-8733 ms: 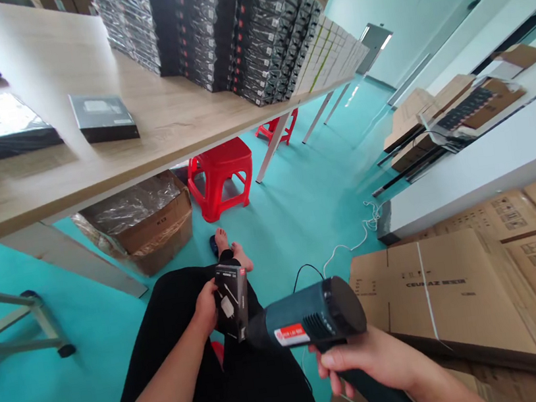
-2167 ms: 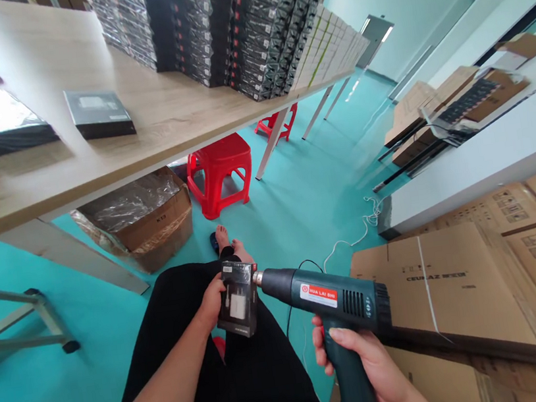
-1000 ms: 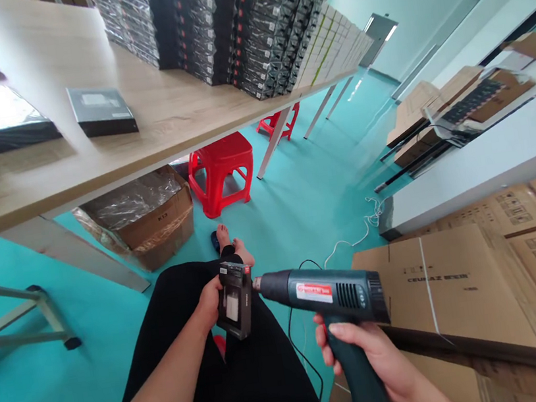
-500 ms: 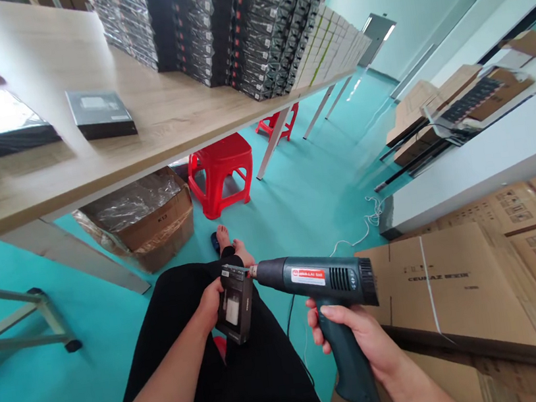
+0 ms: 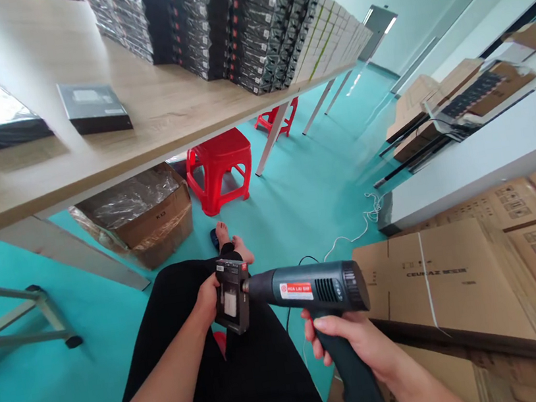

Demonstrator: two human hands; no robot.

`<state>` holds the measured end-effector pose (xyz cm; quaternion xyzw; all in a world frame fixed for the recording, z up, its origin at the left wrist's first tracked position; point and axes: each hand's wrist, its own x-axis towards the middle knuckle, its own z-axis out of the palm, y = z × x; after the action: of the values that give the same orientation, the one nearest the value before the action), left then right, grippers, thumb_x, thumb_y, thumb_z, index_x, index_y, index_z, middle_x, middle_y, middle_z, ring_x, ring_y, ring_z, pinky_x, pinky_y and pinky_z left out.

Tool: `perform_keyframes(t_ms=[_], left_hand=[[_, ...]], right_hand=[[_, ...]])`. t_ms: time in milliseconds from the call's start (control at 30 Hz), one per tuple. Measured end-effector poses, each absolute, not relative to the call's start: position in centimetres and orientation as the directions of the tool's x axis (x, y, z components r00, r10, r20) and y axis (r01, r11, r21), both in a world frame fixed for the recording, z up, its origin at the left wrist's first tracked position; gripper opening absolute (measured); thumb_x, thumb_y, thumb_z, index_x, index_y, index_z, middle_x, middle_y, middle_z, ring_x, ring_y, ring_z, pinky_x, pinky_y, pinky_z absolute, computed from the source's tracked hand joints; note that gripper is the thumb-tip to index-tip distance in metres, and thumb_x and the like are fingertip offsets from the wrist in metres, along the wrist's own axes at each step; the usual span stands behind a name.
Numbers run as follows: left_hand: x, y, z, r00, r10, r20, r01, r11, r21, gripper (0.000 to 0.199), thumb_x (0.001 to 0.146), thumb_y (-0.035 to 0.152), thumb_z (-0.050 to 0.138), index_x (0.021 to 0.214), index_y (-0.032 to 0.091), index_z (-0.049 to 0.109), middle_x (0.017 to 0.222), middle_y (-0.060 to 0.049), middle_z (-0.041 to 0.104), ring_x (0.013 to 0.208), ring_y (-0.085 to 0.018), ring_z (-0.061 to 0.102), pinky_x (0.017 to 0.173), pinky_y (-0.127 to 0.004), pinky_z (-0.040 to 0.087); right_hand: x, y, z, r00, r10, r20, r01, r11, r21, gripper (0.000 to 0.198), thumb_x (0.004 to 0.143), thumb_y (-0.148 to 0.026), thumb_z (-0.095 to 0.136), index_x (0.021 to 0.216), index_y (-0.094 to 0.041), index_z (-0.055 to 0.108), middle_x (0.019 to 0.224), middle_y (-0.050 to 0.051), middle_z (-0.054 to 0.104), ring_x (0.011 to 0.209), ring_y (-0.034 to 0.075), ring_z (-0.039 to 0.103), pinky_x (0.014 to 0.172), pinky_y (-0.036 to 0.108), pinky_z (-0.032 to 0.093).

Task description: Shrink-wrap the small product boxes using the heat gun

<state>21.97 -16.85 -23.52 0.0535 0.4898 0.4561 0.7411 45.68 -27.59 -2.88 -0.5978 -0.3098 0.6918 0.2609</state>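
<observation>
My left hand grips a small black product box by its left side, above my lap. The box stands tilted, with a pale device pictured or showing on its front. My right hand is wrapped round the handle of a dark green heat gun with a red and white label. Its nozzle points left, at the right side of the box, and is very near or touching; I cannot tell which. The fingertips of my left hand behind the box are hidden.
A wooden table holds tall stacks of film-wrapped black boxes and a single box. Beneath it are an open carton and a red stool. Large cartons stand close on my right. A white cable trails on the floor.
The heat gun has moved slightly left and down, its nozzle now lower along the box's side. The box has turned a little in my left hand, showing its top edge more.
</observation>
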Motion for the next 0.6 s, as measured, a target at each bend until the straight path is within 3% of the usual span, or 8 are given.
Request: perform_keyframes(t_ms=[200, 400, 600], left_hand=[[21.7, -16.6, -24.0, 0.026, 0.755, -0.656, -0.643, 0.515, 0.567, 0.009, 0.051, 0.021, 0.052, 0.059, 0.016, 0.053, 0.05, 0.0, 0.053, 0.044, -0.015, 0.049, 0.042, -0.025, 0.041], [21.7, -16.4, -23.7, 0.01, 0.739, -0.674, -0.678, 0.5, 0.539, 0.011, 0.049, 0.019, 0.049, 0.06, 0.016, 0.052, 0.052, 0.0, 0.053, 0.045, -0.016, 0.05, 0.042, -0.026, 0.042], [21.5, -16.2, -23.8, 0.008, 0.721, -0.693, -0.702, 0.498, 0.509, 0.007, 0.05, 0.019, 0.047, 0.057, 0.017, 0.047, 0.049, 0.001, 0.05, 0.044, -0.015, 0.048, 0.044, -0.026, 0.042]], right_hand=[[46.6, -30.2, -3.1, -0.247, 0.617, -0.747, 0.27, -0.697, -0.665, 0.026, 0.077, -0.033, 0.062, 0.085, -0.009, 0.066, 0.067, 0.007, 0.064, 0.062, 0.017, 0.06, 0.061, 0.028, 0.047], [46.9, -31.4, -3.5, -0.149, 0.655, -0.741, 0.123, -0.731, -0.671, 0.034, 0.079, -0.039, 0.061, 0.1, -0.012, 0.064, 0.087, 0.009, 0.065, 0.067, 0.016, 0.06, 0.062, 0.029, 0.048], [45.8, -32.7, -4.6, -0.167, 0.68, -0.713, 0.016, -0.722, -0.692, 0.033, 0.081, -0.036, 0.061, 0.105, -0.013, 0.064, 0.088, 0.008, 0.062, 0.066, 0.015, 0.058, 0.062, 0.028, 0.048]])
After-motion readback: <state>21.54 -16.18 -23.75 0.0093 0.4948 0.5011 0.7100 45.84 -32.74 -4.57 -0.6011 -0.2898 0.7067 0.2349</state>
